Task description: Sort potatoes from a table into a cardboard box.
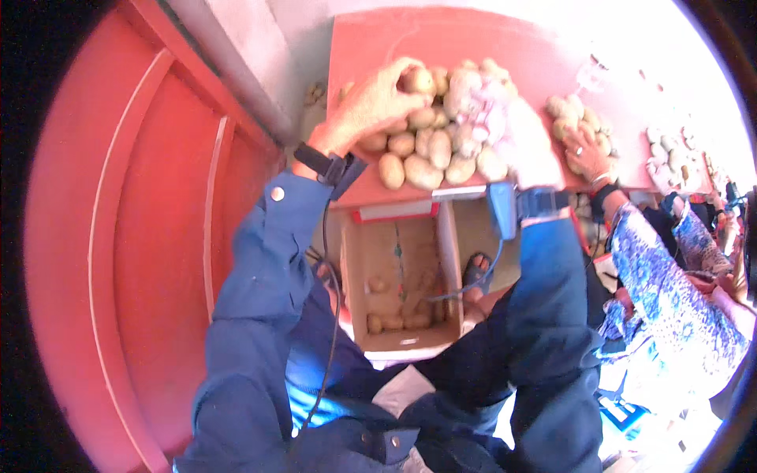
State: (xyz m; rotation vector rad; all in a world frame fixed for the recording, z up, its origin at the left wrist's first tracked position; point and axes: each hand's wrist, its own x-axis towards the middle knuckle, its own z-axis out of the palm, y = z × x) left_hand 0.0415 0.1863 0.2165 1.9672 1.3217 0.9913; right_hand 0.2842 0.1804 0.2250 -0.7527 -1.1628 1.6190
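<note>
My left hand (pixel 384 97) reaches over the left part of a potato pile on a red table (pixel 366 47), its fingers curled around a potato (pixel 419 80). My right hand (pixel 514 130) lies over the right side of the same pile; glare washes it out, and whether it grips anything is unclear. Between the hands are several potatoes (pixel 439 149) and some pale, pinkish bulbs that look like garlic (pixel 467 139). Below the table edge, a cardboard box (pixel 450 266) stands between my legs with several potatoes (pixel 417 321) at its bottom.
At the right, a co-worker's hand (pixel 585 155) with a ring rests on another potato pile (pixel 573 115). Farther right lies one more pile (pixel 671 156), with other people's arms near it. A red panelled door (pixel 154 207) stands close on my left. Cables hang from both my wrists.
</note>
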